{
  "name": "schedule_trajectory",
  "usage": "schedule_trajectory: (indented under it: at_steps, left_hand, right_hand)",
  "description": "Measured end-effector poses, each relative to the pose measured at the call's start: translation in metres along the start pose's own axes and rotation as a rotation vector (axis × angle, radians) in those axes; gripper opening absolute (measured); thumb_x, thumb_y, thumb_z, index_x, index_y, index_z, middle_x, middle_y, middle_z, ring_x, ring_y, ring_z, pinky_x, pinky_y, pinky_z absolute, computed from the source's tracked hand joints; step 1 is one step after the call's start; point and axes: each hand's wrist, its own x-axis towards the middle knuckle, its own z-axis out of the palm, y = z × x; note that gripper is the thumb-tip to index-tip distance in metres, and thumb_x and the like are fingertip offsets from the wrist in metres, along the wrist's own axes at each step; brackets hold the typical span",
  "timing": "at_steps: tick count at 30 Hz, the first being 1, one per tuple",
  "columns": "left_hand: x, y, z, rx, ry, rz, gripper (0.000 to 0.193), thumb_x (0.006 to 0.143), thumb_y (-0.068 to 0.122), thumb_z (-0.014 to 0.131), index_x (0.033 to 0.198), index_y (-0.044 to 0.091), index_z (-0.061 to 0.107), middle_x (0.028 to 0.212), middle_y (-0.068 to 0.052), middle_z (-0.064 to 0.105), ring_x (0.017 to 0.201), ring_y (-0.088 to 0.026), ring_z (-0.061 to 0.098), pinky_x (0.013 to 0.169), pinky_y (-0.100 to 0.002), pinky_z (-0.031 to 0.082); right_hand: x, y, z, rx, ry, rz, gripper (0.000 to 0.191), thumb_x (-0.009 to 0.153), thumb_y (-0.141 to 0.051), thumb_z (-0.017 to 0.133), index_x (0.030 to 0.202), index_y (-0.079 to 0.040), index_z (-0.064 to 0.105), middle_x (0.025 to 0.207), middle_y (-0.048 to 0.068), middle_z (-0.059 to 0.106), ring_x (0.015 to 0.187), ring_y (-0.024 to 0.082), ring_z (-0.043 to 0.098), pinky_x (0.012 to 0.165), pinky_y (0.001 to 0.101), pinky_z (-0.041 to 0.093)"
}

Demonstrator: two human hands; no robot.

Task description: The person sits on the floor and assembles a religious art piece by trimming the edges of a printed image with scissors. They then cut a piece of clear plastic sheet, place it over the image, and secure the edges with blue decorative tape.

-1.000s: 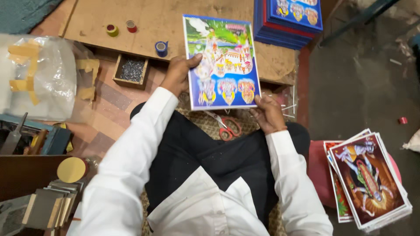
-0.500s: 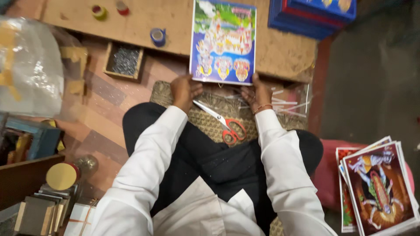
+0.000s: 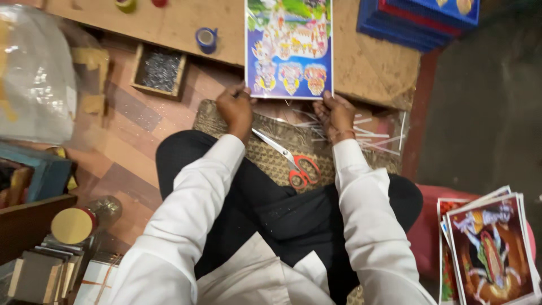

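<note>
Seated cross-legged, a person's left hand point(image 3: 236, 108) and right hand point(image 3: 335, 114) pinch the near corners of a colourful laminated print point(image 3: 289, 48) lying on the wooden board point(image 3: 372, 65); the sheet looks light, slick and bendable, best held at its edges.

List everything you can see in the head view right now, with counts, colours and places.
picture print: one, multicoloured, flat on the wooden board, lower corners held
scissors: one, red handles, on woven mat by the lap
tape roll: one, blue, on board
small tray: one, wooden, holding dark bits, on floor
blue stack: one, top right
loose prints: several, lower right
plastic bag: one, clear, left
left hand: at print's lower left corner
right hand: at print's lower right corner
</note>
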Motion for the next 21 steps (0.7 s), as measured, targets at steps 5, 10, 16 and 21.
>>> schedule_trajectory:
  at_steps: [5, 10, 16, 21]
  left_hand:
    - [-0.003, 0.003, -0.001, -0.016, 0.020, 0.029, 0.018, 0.088, -0.006, 0.071, 0.106, -0.006, 0.075, 0.095, -0.014, 0.076, 0.071, -0.016, 0.073, 0.058, -0.026, 0.064]
    - [-0.007, 0.025, -0.004, 0.191, 0.135, 0.043, 0.021, 0.086, 0.002, 0.078, 0.106, -0.004, 0.081, 0.101, -0.015, 0.081, 0.093, -0.026, 0.077, 0.086, -0.036, 0.061]
    - [0.030, 0.083, -0.023, 0.529, 0.248, 0.504, 0.054, 0.077, -0.003, 0.079, 0.127, 0.000, 0.062, 0.144, -0.023, 0.044, 0.130, -0.043, 0.051, 0.108, -0.045, 0.044]
    - [0.078, 0.090, -0.023, 0.838, 0.126, 0.490, 0.038, 0.076, -0.005, 0.074, 0.111, 0.009, 0.071, 0.142, -0.023, 0.047, 0.121, -0.043, 0.057, 0.097, -0.044, 0.050]
  right_hand:
    - [0.000, 0.005, 0.002, 0.010, 0.015, -0.048, 0.018, 0.098, -0.013, 0.069, 0.106, 0.003, 0.068, 0.085, 0.012, 0.071, 0.072, 0.021, 0.071, 0.067, 0.0319, 0.060]
    - [0.005, 0.010, -0.003, 0.026, 0.023, -0.061, 0.017, 0.099, -0.013, 0.068, 0.106, 0.003, 0.066, 0.086, 0.013, 0.070, 0.074, 0.022, 0.071, 0.068, 0.0316, 0.061]
    - [-0.004, 0.014, -0.011, 0.065, 0.145, -0.032, 0.017, 0.095, -0.007, 0.060, 0.109, 0.002, 0.065, 0.089, 0.015, 0.073, 0.074, 0.026, 0.074, 0.064, 0.0337, 0.063]
    - [-0.036, 0.008, -0.005, 0.038, 0.337, -0.231, 0.028, 0.089, -0.002, 0.067, 0.117, -0.002, 0.065, 0.095, 0.009, 0.073, 0.071, 0.020, 0.069, 0.055, 0.0314, 0.055]
